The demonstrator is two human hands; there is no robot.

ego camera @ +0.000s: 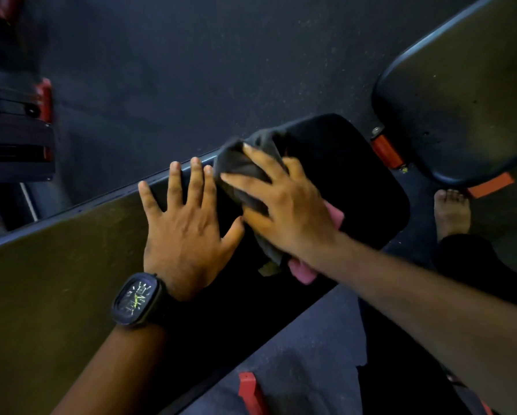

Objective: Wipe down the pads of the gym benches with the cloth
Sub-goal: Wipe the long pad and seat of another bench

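A long black bench pad [56,289] runs from the lower left to the centre right. My left hand [185,226], with a black watch on its wrist, rests flat on the pad with its fingers spread. Just to its right, my right hand [281,202] presses a bunched dark grey cloth [242,163] onto the pad, fingers spread over it. A pink piece of cloth [302,271] sticks out under the right wrist. A second black bench pad [461,94] stands at the upper right.
Dark speckled rubber floor [176,70] lies beyond the bench. Red frame parts [387,151] join the two pads, and another red bracket [249,390] shows below. A bare foot [452,211] stands at the right. Dark equipment with red ends [17,121] sits at the far left.
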